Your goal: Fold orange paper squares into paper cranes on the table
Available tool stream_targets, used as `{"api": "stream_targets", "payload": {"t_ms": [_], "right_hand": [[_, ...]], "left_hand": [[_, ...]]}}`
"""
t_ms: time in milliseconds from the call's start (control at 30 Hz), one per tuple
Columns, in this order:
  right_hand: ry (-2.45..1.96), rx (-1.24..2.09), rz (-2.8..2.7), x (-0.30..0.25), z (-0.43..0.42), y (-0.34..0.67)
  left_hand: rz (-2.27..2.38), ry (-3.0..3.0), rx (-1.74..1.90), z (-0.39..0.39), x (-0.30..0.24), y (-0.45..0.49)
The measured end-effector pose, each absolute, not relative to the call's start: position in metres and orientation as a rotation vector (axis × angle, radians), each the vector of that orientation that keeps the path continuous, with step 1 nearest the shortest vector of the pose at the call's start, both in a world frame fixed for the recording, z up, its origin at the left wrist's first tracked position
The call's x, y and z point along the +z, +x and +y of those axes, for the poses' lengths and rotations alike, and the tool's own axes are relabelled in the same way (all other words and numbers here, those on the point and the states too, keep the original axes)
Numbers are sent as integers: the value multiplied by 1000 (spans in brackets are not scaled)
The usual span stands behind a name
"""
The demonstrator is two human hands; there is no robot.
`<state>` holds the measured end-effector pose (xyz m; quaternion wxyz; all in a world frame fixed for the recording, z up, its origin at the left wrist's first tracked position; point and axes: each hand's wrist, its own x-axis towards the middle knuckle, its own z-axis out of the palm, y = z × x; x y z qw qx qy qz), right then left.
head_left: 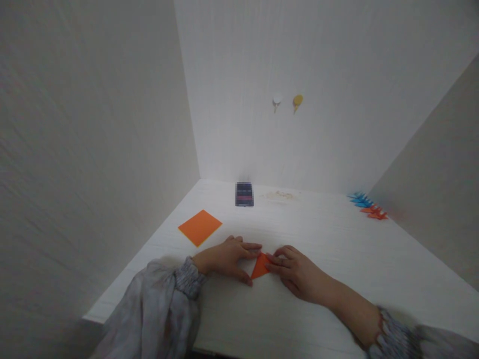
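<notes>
A small folded piece of orange paper [260,268], roughly triangular, lies on a white table [322,229] between a person's two hands. The left hand [230,258] is open, thumb and forefinger spread apart at the paper's left side. The fingers of the right hand [297,273] bend onto its right edge; whether they pinch it cannot be told. Beyond the left wrist lies a flat orange sheet [200,227]. Farther back sits a dark, pixelated object [244,194]; at far right, blue folded shapes [361,200] stand in a row with orange folded shapes [374,213].
</notes>
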<state>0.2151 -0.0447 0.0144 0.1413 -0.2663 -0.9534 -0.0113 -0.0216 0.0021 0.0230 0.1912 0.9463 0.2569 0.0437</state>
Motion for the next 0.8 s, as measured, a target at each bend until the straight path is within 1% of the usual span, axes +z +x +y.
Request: {"api": "stream_targets", "payload": {"t_ms": [233,633,700,800], "right_hand": [[-833,28,-2649,11,-38,209],[-833,-181,-2614,21,-33,202],[-859,-144,-2596,24,-30,202],[-865,12,-2611,27,-28,202]], "left_hand": [[630,2594,350,-9,29,-1],[875,2614,502,-18,22,12],[917,2623,525,-17,21,12],[949,2613,528,-18,20,11]]}}
